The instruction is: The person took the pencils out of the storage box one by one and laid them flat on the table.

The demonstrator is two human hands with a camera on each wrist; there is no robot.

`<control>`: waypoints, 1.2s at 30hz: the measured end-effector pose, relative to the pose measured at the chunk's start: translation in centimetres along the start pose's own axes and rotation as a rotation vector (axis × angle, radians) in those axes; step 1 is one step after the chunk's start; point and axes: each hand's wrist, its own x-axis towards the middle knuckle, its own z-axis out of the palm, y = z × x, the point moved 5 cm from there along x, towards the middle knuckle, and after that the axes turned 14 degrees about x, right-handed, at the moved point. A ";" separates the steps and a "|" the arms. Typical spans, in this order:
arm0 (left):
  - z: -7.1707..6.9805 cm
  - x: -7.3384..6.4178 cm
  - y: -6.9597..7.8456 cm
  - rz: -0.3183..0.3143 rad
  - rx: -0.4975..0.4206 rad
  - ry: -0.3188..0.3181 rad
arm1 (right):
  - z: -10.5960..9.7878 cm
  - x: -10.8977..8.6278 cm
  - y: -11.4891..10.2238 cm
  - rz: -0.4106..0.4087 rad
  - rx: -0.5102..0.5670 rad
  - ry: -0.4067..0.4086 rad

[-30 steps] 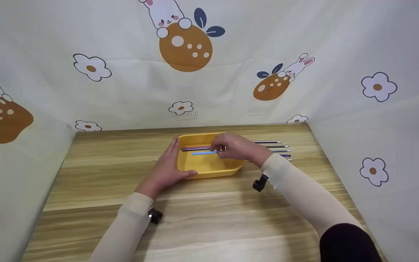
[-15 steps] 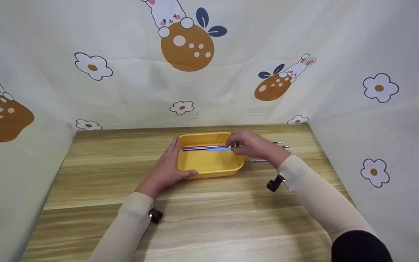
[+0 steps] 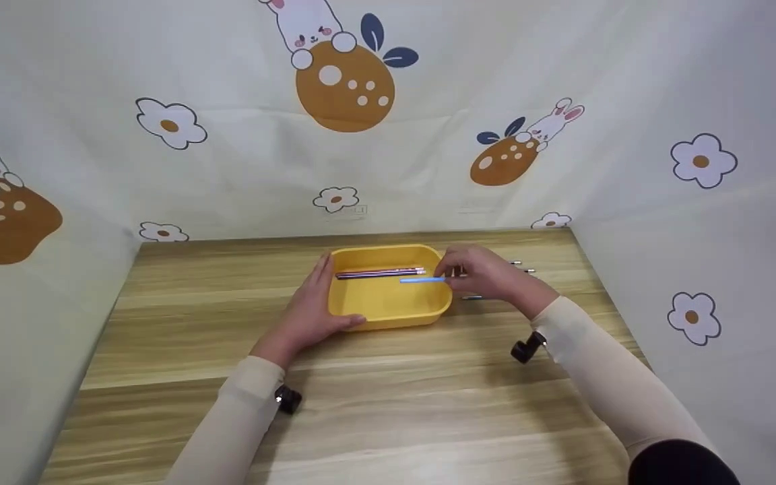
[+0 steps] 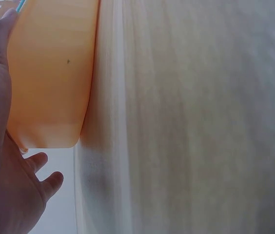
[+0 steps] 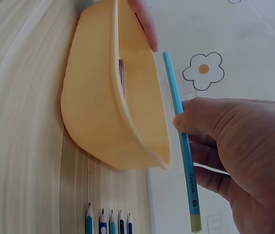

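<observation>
My left hand holds the left end of a yellow plastic tray, the thumb on its near rim and the fingers along the end wall. In the left wrist view, two fingertips stick out beyond the tray's corner. Above the tray's right end, my right hand pinches a light blue pencil between thumb and fingers. The right wrist view shows dark lettering and a yellow-green end on this pencil. A few dark and reddish pencils lie side by side in the tray, near its far wall.
Several sharpened pencils lie in a row on the wooden table, right of the tray and partly hidden by the right hand in the head view. A patterned cloth hangs behind and at both sides.
The right hand has moved right with the light blue pencil, from over the middle of the tray to its right end. More of the pencils inside now shows. The left hand stays in place.
</observation>
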 end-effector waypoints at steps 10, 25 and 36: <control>0.0 -0.1 0.1 0.000 0.002 -0.001 | -1.6 -2.6 1.1 0.070 0.023 0.061; 0.1 -0.1 -0.2 -0.007 -0.002 0.006 | -3.4 -5.8 3.5 0.130 -0.005 0.100; 0.1 -0.1 -0.2 0.004 0.001 0.013 | -4.1 -7.5 4.5 0.121 -0.015 0.127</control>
